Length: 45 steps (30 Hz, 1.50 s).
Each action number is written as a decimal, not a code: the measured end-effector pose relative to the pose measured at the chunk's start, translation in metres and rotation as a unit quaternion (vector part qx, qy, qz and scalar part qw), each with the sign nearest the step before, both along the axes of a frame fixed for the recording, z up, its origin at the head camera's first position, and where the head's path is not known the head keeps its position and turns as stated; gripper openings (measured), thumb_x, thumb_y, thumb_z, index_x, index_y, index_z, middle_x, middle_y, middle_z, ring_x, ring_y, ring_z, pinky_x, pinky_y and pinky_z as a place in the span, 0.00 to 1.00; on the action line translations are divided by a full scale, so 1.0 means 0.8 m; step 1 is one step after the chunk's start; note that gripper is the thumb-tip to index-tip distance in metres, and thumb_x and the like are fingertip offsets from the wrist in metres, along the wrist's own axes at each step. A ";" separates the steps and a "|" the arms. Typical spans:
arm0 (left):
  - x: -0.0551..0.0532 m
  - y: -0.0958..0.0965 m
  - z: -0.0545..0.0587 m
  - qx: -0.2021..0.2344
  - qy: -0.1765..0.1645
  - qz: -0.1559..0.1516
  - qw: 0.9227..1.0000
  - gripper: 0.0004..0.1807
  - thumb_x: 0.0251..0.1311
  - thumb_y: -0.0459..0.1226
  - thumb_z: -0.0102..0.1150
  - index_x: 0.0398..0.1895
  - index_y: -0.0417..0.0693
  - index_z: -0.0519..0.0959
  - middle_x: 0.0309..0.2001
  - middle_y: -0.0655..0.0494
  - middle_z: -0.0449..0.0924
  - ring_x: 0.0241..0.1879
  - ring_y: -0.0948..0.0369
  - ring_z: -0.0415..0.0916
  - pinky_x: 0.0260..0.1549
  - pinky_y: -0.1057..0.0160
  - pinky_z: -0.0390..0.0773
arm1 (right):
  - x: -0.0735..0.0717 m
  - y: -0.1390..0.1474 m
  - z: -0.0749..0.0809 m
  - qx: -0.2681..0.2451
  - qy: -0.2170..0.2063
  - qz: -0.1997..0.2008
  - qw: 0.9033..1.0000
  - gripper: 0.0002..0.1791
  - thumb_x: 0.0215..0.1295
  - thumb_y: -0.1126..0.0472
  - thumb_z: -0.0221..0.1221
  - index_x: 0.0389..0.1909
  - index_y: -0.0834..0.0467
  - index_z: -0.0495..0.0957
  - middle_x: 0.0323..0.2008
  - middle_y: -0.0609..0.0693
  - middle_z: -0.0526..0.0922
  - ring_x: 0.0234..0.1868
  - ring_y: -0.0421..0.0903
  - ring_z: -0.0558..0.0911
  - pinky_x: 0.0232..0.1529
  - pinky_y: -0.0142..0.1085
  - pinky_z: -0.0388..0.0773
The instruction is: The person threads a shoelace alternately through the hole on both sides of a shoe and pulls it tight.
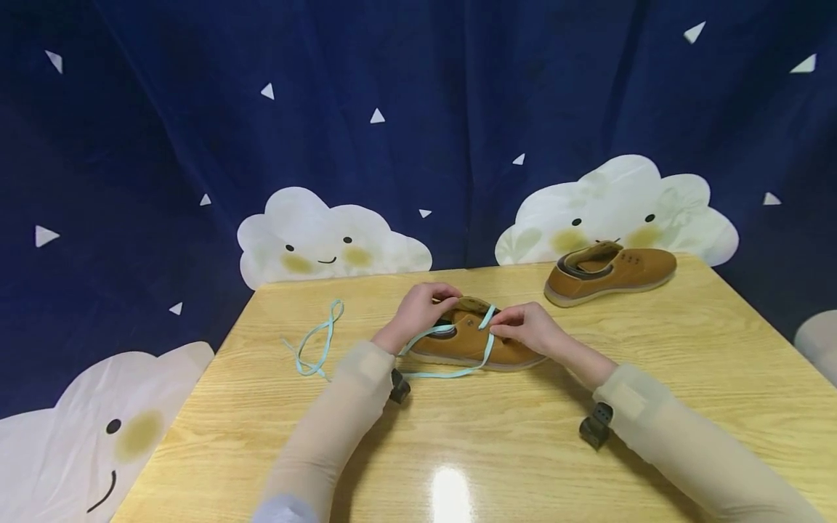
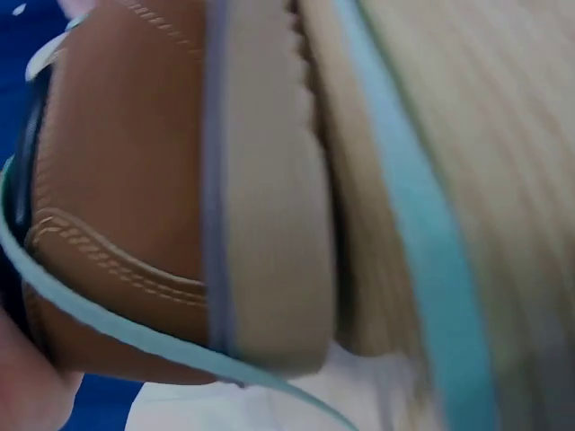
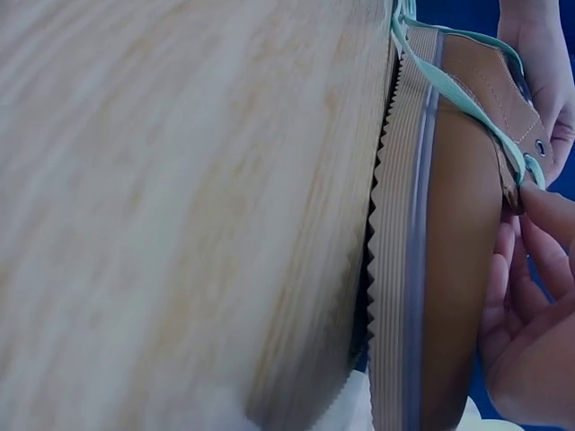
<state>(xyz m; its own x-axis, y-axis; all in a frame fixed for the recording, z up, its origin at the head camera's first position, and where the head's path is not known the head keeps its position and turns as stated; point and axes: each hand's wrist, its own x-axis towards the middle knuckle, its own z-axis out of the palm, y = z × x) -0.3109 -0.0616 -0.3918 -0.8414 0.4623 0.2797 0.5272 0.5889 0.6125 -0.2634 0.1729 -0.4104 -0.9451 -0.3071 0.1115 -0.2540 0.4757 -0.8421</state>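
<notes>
Right fingers (image 1: 510, 314) pinch lace (image 1: 488, 349), left fingers (image 1: 441, 292) grip tongue (image 1: 474, 301) edge (second shoe (image 1: 644, 267) well apart)

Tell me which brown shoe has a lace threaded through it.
The nearer shoe, touched by the left hand and right hand: turquoise lace is threaded through it. The farther shoe, off to the right, has bare eyelets.

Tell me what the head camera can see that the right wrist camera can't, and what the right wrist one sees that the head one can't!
Only the head view shows the far shoe, the loose loop of light-blue lace on the left, and smiling cloud faces.

Only the right wrist view shows the zigzag teeth along the sole of the near shoe.

Both show that near shoe, some light-blue lace, the left hand, the right hand, the table and the dark blue curtain.
</notes>
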 end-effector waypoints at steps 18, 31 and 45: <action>0.006 0.005 -0.002 -0.049 0.013 0.063 0.997 0.08 0.65 0.43 0.61 0.43 0.55 0.86 0.40 0.63 0.85 0.38 0.65 0.80 0.41 0.62 0.75 | 0.031 0.015 0.018 0.137 0.257 0.066 0.954 0.09 0.55 0.66 0.70 0.38 0.56 0.84 0.34 0.42 0.81 0.28 0.37 0.77 0.29 0.34 0.75; 0.003 0.006 -0.003 -0.058 0.017 0.070 0.996 0.09 0.65 0.45 0.60 0.43 0.57 0.86 0.40 0.64 0.85 0.39 0.66 0.80 0.41 0.63 0.76 | 0.022 0.007 0.006 0.249 0.474 0.165 0.828 0.16 0.46 0.71 0.73 0.36 0.56 0.84 0.33 0.46 0.76 0.29 0.40 0.76 0.24 0.33 0.75; 0.003 0.007 -0.004 -0.063 0.029 0.075 0.995 0.08 0.65 0.45 0.61 0.42 0.57 0.86 0.39 0.65 0.85 0.39 0.66 0.80 0.39 0.63 0.75 | 0.018 0.002 0.002 0.249 0.511 0.194 0.799 0.12 0.46 0.67 0.75 0.32 0.55 0.84 0.34 0.46 0.77 0.32 0.41 0.79 0.27 0.32 0.77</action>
<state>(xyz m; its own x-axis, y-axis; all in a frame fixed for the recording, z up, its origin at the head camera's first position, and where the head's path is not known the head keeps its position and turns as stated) -0.3083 -0.0559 -0.3954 -0.8877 0.3678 0.2770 0.4601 0.7338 0.4998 -0.2490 0.1744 -0.4090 -0.2604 -0.8024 0.5369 -0.8985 0.4050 0.1695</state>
